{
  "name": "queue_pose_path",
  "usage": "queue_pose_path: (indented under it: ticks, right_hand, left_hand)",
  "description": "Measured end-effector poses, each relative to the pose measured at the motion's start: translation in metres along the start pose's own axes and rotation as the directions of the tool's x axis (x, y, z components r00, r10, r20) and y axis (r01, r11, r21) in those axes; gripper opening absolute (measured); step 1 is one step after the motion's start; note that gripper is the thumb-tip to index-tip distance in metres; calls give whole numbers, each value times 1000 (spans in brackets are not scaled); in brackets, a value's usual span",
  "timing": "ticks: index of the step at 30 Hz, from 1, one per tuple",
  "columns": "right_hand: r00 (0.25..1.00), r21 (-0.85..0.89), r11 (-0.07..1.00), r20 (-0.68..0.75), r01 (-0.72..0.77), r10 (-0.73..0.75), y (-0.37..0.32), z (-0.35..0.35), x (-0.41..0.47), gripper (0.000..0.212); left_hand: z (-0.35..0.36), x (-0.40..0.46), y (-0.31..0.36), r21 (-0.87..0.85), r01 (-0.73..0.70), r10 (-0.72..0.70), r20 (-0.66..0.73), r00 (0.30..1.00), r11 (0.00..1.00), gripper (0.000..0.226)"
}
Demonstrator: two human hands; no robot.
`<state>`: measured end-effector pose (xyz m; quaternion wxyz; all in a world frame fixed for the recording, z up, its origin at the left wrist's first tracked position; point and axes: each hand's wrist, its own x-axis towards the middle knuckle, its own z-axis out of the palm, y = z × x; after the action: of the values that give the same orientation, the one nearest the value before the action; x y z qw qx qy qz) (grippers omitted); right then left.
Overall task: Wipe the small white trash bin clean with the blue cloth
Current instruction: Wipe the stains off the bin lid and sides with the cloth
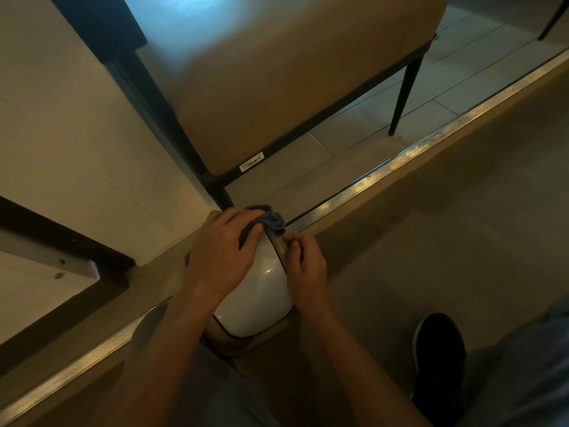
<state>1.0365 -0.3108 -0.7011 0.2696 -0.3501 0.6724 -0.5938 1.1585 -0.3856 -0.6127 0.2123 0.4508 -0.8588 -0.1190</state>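
The small white trash bin (261,297) stands on the floor at bottom centre, its domed lid edged with a dark line. My left hand (221,251) lies over the far left of the lid and holds the bunched blue cloth (272,219) against the lid's far end. A bit of the cloth also shows under my left wrist. My right hand (306,266) grips the bin's right rim with curled fingers, thumb and fingertips pinching the edge. The bin's lower body is mostly hidden by my arms.
A metal floor strip (400,161) runs diagonally behind the bin. Beyond it stands a tan piece of furniture (277,81) on thin black legs (403,90). A white wall panel (77,134) lies at left. My dark shoe (437,359) is at bottom right.
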Motion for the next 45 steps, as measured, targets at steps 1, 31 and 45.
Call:
queue_pose_path:
  ticks: [1,31,45]
  right_hand:
    - [1000,-11,1000,26,-8,8,-2,-3,2,22]
    - [809,-131,991,585,18,62,-91,-36,6,35]
    - [850,75,997,524,20,-57,-115,-39,-2,28]
  left_hand:
    - [-4,-1,3,-49,24,-26,-29,999,999,31]
    - [-120,16,-6,-525,196,-468,-456,757,828,36]
    - [-130,-19,62,-535,67,-283,-331,900,842,21]
